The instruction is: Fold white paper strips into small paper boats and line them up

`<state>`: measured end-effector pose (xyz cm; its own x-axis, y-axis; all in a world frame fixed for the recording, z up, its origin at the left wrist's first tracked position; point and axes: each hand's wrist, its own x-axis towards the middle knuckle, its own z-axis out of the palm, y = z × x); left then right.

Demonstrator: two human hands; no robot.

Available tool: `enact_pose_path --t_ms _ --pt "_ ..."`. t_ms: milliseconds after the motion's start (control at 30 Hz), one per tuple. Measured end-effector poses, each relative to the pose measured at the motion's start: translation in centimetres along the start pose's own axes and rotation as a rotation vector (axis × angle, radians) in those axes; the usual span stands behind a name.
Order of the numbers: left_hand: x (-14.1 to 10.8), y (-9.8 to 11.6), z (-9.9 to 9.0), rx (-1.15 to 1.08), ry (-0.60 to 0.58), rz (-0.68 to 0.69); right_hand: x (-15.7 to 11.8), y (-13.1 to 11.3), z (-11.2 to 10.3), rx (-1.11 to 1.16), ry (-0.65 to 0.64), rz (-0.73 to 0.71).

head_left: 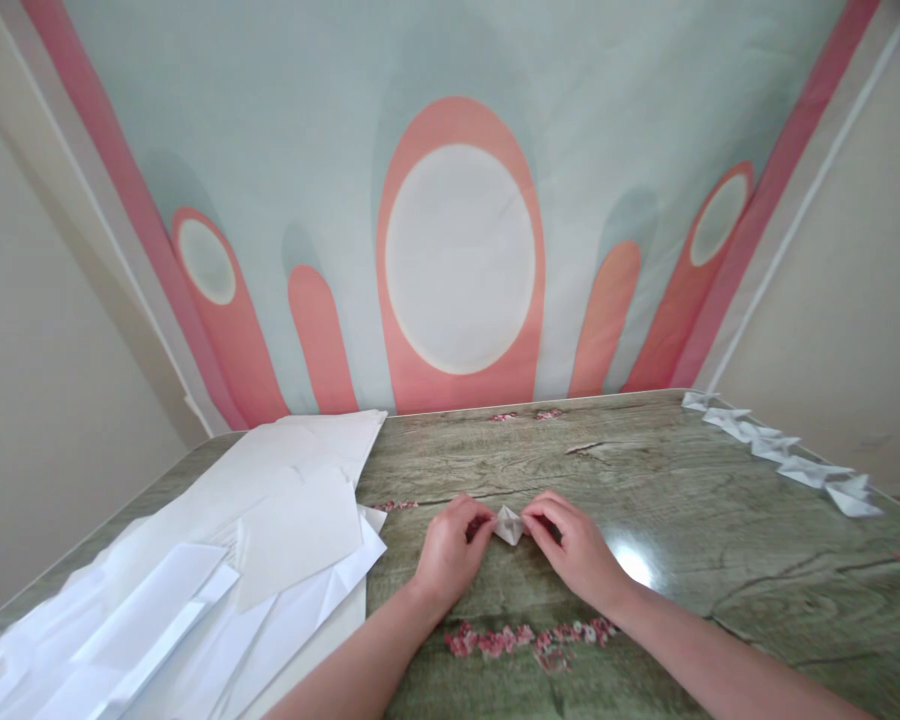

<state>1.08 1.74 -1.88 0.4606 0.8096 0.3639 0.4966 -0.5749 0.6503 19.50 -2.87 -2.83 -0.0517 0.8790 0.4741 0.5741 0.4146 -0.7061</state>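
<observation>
A small folded white paper piece (508, 525) is between my two hands, just above the wood-patterned table (540, 460). On its left side, my left hand (454, 548) pinches the edge with thumb and forefinger. The opposite edge is pinched by my right hand (574, 545). The piece has a diamond-like shape with a point facing down toward me. Whether it touches the table cannot be made out.
Loose and folded white paper sheets (300, 540) cover the table's left side. Several folded paper boats (765, 442) stand in a row along the right edge. A patterned backdrop (330, 120) rises behind the table's far edge.
</observation>
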Motion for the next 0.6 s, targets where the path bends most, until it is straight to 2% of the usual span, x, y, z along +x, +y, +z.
enact_pose_path --t_ms 400,600 --pt "0.2 -1.8 0.8 -0.193 0.063 -0.122 0.3 2.3 0.3 0.249 0.055 0.249" --pt "0.5 -2.2 1.1 -0.337 0.082 -0.184 0.5 2.5 0.2 0.376 0.083 0.339"
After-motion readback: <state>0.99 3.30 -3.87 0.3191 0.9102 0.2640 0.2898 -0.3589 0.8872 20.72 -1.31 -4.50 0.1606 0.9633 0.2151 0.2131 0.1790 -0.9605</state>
